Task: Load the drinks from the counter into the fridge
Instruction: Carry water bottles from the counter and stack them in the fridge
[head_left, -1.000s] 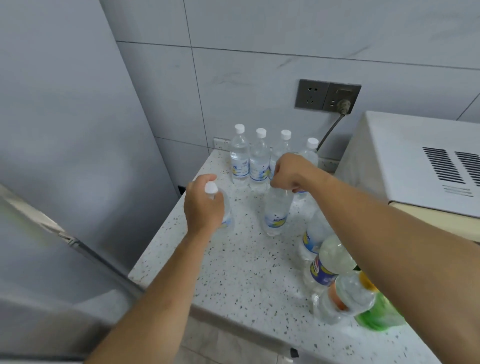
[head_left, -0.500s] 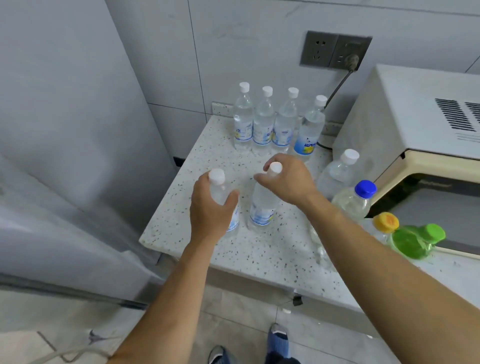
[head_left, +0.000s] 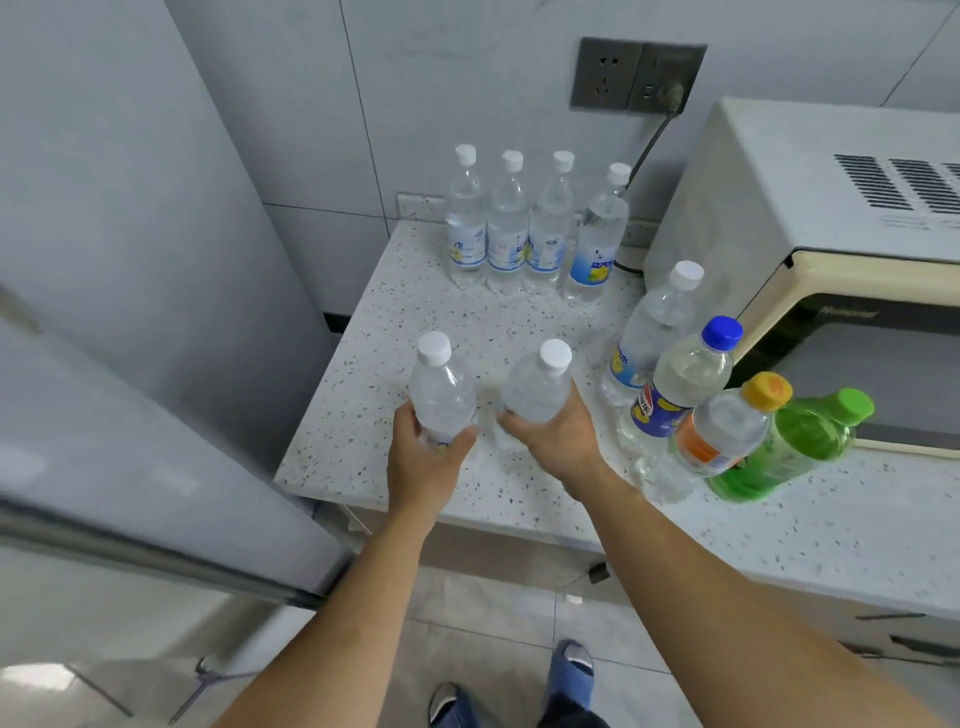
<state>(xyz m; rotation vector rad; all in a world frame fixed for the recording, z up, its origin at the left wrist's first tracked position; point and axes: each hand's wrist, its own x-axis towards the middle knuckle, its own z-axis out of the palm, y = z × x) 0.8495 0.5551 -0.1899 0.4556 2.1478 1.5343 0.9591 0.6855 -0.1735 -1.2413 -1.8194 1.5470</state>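
My left hand (head_left: 423, 462) grips a clear water bottle with a white cap (head_left: 441, 392) around its lower body. My right hand (head_left: 558, 439) grips a second clear white-capped bottle (head_left: 537, 387) from below. Both bottles are held above the front left part of the speckled counter (head_left: 363, 384). Several more water bottles (head_left: 519, 228) stand in a row at the back by the wall. The grey fridge (head_left: 130, 260) fills the left side, its door edge (head_left: 156, 556) jutting toward me.
At the counter's right stand a white-capped bottle (head_left: 654, 322), a blue-capped bottle (head_left: 680, 379), an orange-capped bottle (head_left: 727, 426) and a green bottle (head_left: 795, 441). A cream microwave (head_left: 831, 234) sits behind them, plugged into a wall socket (head_left: 639, 75). My feet (head_left: 571, 670) are on the tiled floor.
Both hands have slid from the bottle tops down to the bodies and lifted the two bottles back toward me. The view has pulled back and tilted down.
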